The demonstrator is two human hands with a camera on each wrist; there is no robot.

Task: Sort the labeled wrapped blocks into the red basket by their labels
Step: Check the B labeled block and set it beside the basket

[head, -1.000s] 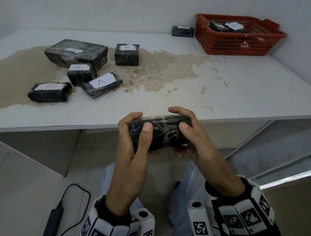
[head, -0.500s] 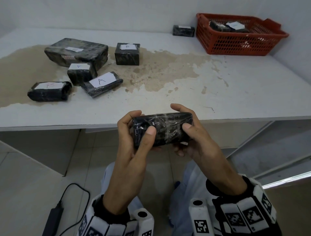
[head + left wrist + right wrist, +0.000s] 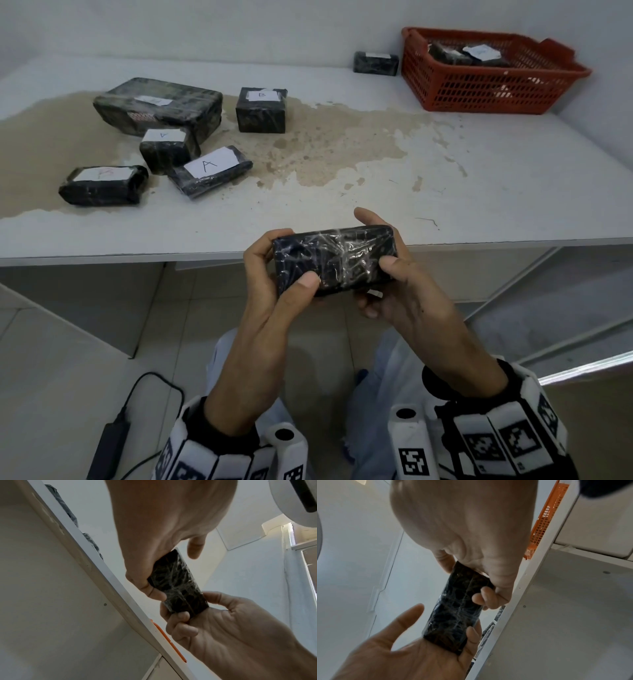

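Observation:
A black wrapped block [image 3: 335, 260] is held in both hands just in front of the table edge. My left hand [image 3: 265, 274] grips its left end, thumb on the near face. My right hand [image 3: 404, 284] grips the right end, thumb on top and fingers underneath. The face turned to me shows no label. The left wrist view shows the same block [image 3: 178, 581], as does the right wrist view [image 3: 457, 612]. The red basket [image 3: 472, 89] stands at the far right of the table with labelled blocks inside.
On the left of the white table [image 3: 342, 192] lie a large block [image 3: 157, 102], a block marked B [image 3: 262, 109], two marked A [image 3: 166, 149] [image 3: 210, 169] and a red-lettered one [image 3: 102, 185]. Another block [image 3: 376, 63] sits left of the basket. A cable and adapter [image 3: 113, 445] lie on the floor.
Both hands have raised the block slightly, up and to the right, and turned it a little in the fingers. The grip on both ends is kept.

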